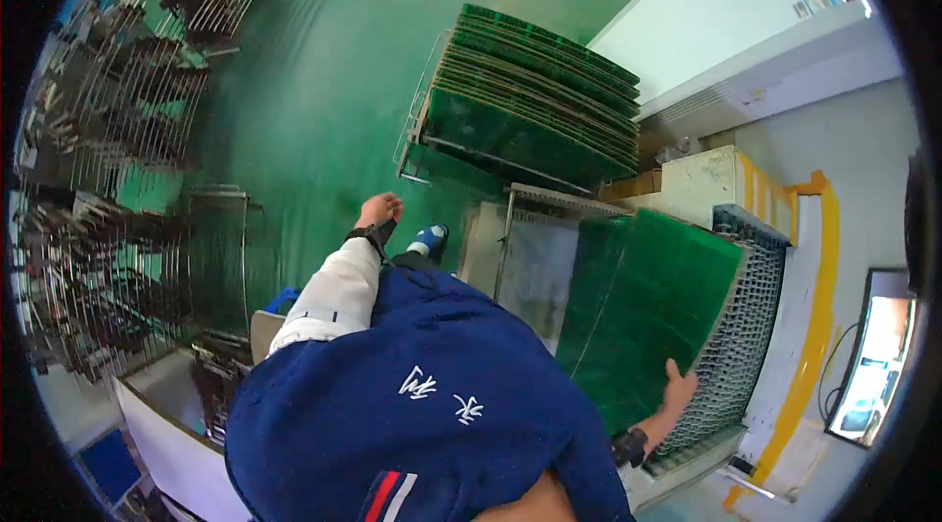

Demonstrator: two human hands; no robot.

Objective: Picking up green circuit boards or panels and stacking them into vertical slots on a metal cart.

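Best kept level by opposite edges: large, rectangular green panel [653, 296] over grey, mesh-like bed [731, 370], with bare right hand [679, 389] at its edge, grip impossible to tell; left hand [381, 210] empty, loosely curled.

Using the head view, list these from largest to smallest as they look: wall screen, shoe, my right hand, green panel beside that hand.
1. Green panel
2. Wall screen
3. Right hand and shoe: too alike to rank.

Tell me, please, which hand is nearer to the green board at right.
Right: the right hand is at the right edge of the board; the left hand is well left of it.
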